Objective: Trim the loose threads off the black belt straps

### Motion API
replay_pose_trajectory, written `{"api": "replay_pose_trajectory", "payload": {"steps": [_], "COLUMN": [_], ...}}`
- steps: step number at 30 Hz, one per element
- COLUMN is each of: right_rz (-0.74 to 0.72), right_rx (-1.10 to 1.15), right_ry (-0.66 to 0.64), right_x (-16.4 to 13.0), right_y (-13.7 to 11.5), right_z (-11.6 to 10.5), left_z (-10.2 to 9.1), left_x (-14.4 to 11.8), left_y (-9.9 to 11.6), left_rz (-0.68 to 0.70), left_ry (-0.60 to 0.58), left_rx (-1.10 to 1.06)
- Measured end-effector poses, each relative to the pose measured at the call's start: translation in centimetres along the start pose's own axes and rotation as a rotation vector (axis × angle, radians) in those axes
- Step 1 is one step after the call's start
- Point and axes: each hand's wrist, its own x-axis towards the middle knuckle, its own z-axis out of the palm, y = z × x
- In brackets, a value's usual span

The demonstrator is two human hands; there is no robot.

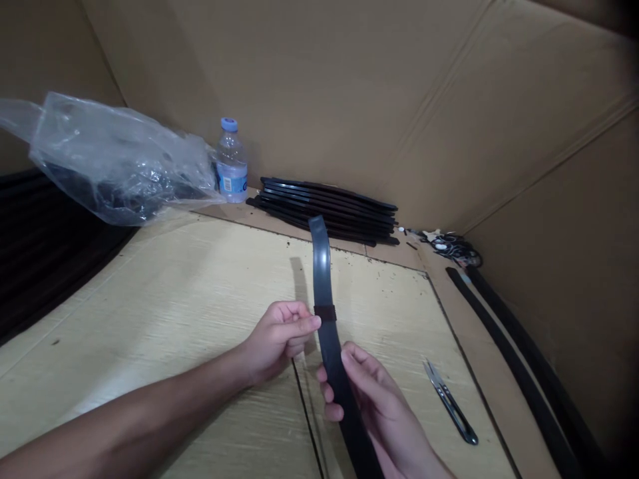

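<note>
A black belt strap point(322, 266), smooth and shiny near its rounded tip, rises from the bottom edge with its far end pointing away from me. Around it sits a narrow dark brown loop point(325, 313). My left hand point(287, 332) is closed, its thumb and forefinger pinched at the loop's left edge. Lower down, my right hand point(374, 392) grips the strap, thumb on the right edge and fingertips showing at the left. A pair of thread snips point(452, 404) lies on the tabletop to the right, points facing away.
Several black strips point(329, 206) are stacked along the cardboard wall point(319, 86). A water bottle point(232, 163) stands beside a clear plastic bag point(124, 159). Dark strips point(44, 246) lie at left, long black straps point(514, 359) at right, near a scrap pile point(452, 249).
</note>
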Motion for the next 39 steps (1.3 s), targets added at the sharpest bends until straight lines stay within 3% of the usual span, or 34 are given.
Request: {"api": "replay_pose_trajectory", "payload": {"steps": [11, 17, 25, 28, 33, 39], "right_rz": [-0.037, -0.057, -0.027, -0.049, -0.023, -0.082], "right_rx": [-0.094, -0.187, -0.221, -0.232, -0.066, -0.03], "right_ry": [0.027, -0.034, -0.128, -0.112, -0.014, -0.052], "right_x": [0.25, 0.38, -0.08, -0.17, 0.08, -0.09], "right_y": [0.26, 0.59, 0.64, 0.58, 0.72, 0.36], "right_z": [-0.25, -0.29, -0.35, -0.29, -0.18, -0.09], "left_z": [-0.15, 0.24, 0.18, 0.19, 0.35, 0.48], "left_x": [0.42, 0.23, 0.03, -0.01, -0.12, 0.03], "left_y": [-0.78, -0.45, -0.58, -0.69, -0.73, -0.77], "left_rz": [0.028, -0.038, -0.045, -0.057, -0.04, 0.018], "left_ry": [0.034, -0.116, -0.131, -0.108, -0.02, 0.061], "left_rx": [0.054, 0.003, -0.035, -0.023, -0.022, -0.065]}}
